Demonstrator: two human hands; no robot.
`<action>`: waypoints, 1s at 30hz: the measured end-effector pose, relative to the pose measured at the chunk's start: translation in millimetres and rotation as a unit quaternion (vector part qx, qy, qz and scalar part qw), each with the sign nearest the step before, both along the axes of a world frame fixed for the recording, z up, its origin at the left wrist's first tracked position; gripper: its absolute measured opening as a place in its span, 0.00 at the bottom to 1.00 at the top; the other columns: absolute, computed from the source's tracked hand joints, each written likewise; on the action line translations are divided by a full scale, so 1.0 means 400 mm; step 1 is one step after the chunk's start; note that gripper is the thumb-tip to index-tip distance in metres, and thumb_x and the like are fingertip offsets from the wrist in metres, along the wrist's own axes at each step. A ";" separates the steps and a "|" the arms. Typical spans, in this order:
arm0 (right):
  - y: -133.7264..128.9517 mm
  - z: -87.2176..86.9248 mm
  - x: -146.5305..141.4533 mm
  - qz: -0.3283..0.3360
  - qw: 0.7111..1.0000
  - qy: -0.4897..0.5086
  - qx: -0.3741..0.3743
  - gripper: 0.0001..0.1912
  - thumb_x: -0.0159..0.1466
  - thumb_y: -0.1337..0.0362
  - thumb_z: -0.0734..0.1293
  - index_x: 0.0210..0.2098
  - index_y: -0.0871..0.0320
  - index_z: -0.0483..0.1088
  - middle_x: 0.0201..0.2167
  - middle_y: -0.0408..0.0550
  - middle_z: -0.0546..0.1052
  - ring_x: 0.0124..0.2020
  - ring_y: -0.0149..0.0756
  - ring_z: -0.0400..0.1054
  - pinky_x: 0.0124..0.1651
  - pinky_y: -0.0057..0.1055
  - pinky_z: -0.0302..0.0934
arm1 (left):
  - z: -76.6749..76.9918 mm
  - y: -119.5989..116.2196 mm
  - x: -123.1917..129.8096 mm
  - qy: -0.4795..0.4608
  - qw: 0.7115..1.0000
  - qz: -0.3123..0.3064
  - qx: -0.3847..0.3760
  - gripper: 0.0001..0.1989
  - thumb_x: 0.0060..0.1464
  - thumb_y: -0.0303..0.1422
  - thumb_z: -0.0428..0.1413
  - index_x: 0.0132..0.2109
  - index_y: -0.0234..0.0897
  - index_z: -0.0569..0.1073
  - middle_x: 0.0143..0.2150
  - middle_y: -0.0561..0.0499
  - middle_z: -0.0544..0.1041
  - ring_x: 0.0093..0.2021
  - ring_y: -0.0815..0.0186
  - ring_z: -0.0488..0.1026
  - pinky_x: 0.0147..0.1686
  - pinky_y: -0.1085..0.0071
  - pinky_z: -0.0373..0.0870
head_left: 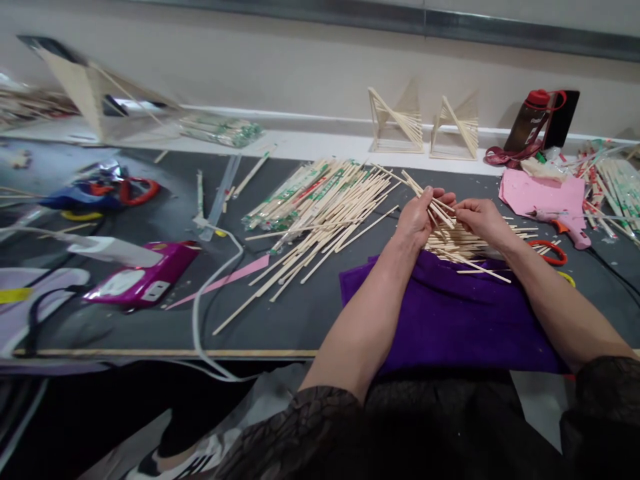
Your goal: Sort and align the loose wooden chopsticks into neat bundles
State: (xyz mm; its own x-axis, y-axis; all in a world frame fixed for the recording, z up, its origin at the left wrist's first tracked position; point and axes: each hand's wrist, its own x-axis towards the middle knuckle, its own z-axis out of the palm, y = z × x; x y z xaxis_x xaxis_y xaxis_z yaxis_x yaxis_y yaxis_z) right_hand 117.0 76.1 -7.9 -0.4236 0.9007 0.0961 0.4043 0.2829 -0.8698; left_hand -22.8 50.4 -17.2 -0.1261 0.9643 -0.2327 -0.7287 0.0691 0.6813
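Your grip, in the head view, is closed on a thin bunch of wooden sticks (442,212): the left hand (416,217) cradles them against the palm, their tips fanning toward the counter's far edge; the right hand (483,220) pinches at the ends nearest it, thumb and fingers drawn together; you have the bunch raised over a loose pile of sticks (457,244), on the part of the counter (150,330) nearest you. Beneath your forearms a purple cloth (455,327) reaches the counter's near edge, and the pile lies at its far side; to the left of your left hand a spread of bare sticks (330,230) points slantwise toward the near edge, touching the plastic-wrapped sticks (290,193) that sit closer to the far edge. Toward the right end of the counter you have red-handled scissors (553,251) just beside the pile, a pink glue gun (575,230), and pink paper (545,193) farther back; beyond the far edge, on a white ledge, stand two stick frames (400,127) and a bottle (525,123) with a red cap; toward the left end, a magenta case (147,273) lies near a white cable (197,313), which hangs over the near edge.
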 end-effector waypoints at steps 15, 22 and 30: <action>-0.015 0.018 -0.018 -0.029 0.959 -0.151 0.238 0.14 0.64 0.60 0.61 0.35 0.62 0.75 0.31 0.51 0.75 0.37 0.37 0.67 0.41 0.30 0.55 | 0.002 0.007 -0.022 -0.048 0.997 0.053 0.003 0.08 0.62 0.25 0.47 0.42 0.34 0.70 0.44 0.45 0.80 0.50 0.65 0.76 0.52 0.65 0.69; -0.048 0.017 -0.037 0.021 0.892 -0.376 0.250 0.23 0.68 0.53 0.56 0.41 0.65 0.74 0.39 0.61 0.75 0.39 0.45 0.69 0.39 0.34 0.57 | 0.017 -0.005 -0.001 -0.051 0.998 0.040 -0.005 0.07 0.62 0.23 0.47 0.40 0.32 0.69 0.45 0.43 0.79 0.52 0.63 0.75 0.52 0.66 0.69; -0.052 0.016 -0.052 0.061 0.897 -0.377 0.223 0.18 0.69 0.62 0.54 0.40 0.66 0.71 0.38 0.63 0.75 0.36 0.45 0.70 0.35 0.34 0.55 | 0.011 -0.001 0.005 -0.067 0.997 0.033 -0.010 0.10 0.63 0.26 0.47 0.47 0.32 0.71 0.49 0.42 0.79 0.52 0.64 0.75 0.51 0.68 0.70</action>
